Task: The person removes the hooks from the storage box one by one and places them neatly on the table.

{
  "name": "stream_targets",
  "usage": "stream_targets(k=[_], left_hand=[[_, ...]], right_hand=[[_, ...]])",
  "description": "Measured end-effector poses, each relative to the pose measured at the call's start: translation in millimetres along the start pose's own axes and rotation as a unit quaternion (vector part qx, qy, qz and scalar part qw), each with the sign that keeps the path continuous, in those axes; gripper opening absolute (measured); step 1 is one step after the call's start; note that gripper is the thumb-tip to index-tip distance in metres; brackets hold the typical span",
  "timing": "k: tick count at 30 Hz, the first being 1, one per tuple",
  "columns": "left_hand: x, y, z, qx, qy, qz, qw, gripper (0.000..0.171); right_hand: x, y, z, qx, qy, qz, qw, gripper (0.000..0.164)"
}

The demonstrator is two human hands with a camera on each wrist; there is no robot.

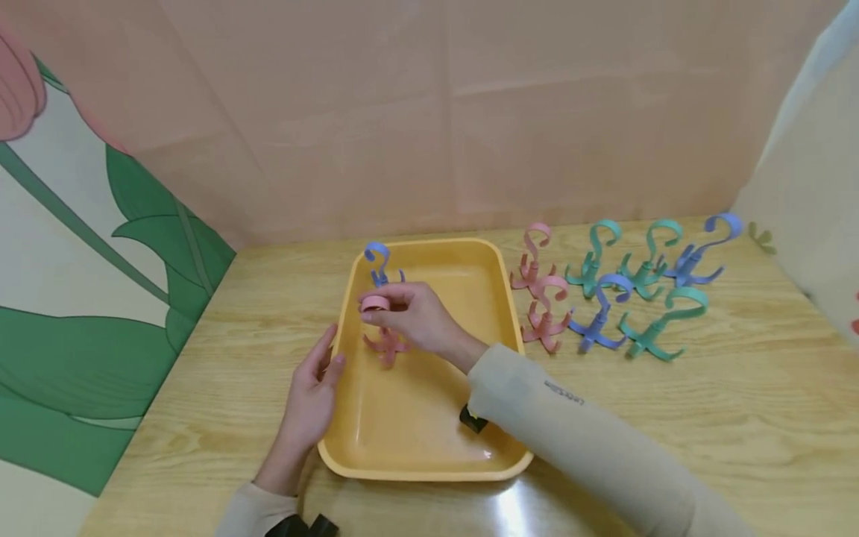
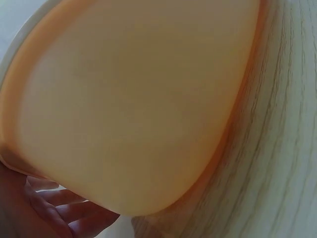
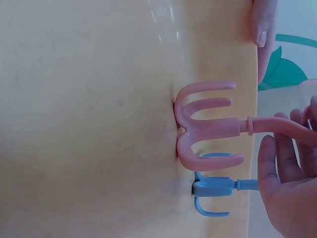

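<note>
My right hand (image 1: 419, 317) pinches the curled top of a pink multi-prong hanging hook (image 3: 210, 130) between thumb and fingers. The hook stands upright inside the yellow tray (image 1: 429, 476), its prongs low over the tray floor. Just behind it is a blue hook (image 3: 213, 187) of the same shape, also standing in the tray near its far left corner. My left hand (image 1: 312, 395) holds the tray's left side, thumb at the rim and fingers along the outer wall; in the left wrist view those fingers (image 2: 74, 210) show against the wall.
Right of the tray stand several hooks: two pink ones, front (image 1: 546, 321) and back (image 1: 530, 268), several green ones such as the front one (image 1: 654, 335), and two blue ones, near (image 1: 597, 324) and far (image 1: 691, 261). A cloth-covered wall (image 1: 443, 127) rises behind the wooden table (image 1: 201, 373).
</note>
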State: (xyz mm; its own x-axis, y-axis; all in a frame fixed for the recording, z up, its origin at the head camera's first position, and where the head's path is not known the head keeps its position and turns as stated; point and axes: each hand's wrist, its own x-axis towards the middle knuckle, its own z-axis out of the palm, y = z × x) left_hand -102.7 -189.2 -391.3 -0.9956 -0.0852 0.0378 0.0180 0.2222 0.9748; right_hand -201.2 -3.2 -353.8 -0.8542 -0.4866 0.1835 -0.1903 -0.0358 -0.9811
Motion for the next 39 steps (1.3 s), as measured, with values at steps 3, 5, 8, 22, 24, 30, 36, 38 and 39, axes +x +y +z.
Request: stream_targets(k=[3, 5, 8, 22, 24, 30, 36, 38, 39], left_hand=[[-0.6, 1.5, 0.7, -0.002, 0.001, 0.002, 1.0000, 0.051], [-0.8, 2.3, 1.0, -0.004, -0.001, 0.002, 1.0000, 0.051], [-1.0, 3.0, 1.2, -0.006, -0.004, 0.001, 1.0000, 0.052], [-0.6, 6.1, 0.9, -0.014, -0.004, -0.004, 0.9999, 0.052], [-0.6, 6.3, 0.6, -0.011, -0.005, -0.006, 0.9999, 0.052], [-0.5, 6.6, 1.3, -0.015, -0.006, -0.003, 0.9999, 0.052], [-0.5, 5.4, 1.7, -0.017, -0.005, -0.011, 0.9998, 0.052], [-1.4, 5.3, 1.5, -0.016, -0.002, -0.011, 0.9998, 0.052], [-1.9, 5.3, 1.3, -0.016, -0.002, -0.011, 0.9998, 0.052]], right_hand=[[-1.5, -1.2, -0.5, -0.001, 0.004, -0.005, 1.000, 0.025], [-2.1, -1.8, -0.7, -0.007, 0.005, -0.009, 1.000, 0.024], [-2.7, -3.4, -1.2, -0.019, 0.003, -0.016, 1.000, 0.024], [-12.6, -37.3, -10.6, -0.015, -0.003, -0.050, 0.999, 0.021], [-16.4, -42.6, -12.3, -0.015, -0.005, -0.049, 0.999, 0.021], [-29.3, -57.2, -20.4, -0.014, 0.008, -0.066, 0.998, 0.020], [-45.8, -65.1, -36.0, -0.015, 0.030, -0.096, 0.995, 0.022], [-52.0, -69.1, -41.8, -0.008, 0.033, -0.101, 0.994, 0.023], [-55.4, -71.4, -44.8, -0.008, 0.036, -0.100, 0.994, 0.024]])
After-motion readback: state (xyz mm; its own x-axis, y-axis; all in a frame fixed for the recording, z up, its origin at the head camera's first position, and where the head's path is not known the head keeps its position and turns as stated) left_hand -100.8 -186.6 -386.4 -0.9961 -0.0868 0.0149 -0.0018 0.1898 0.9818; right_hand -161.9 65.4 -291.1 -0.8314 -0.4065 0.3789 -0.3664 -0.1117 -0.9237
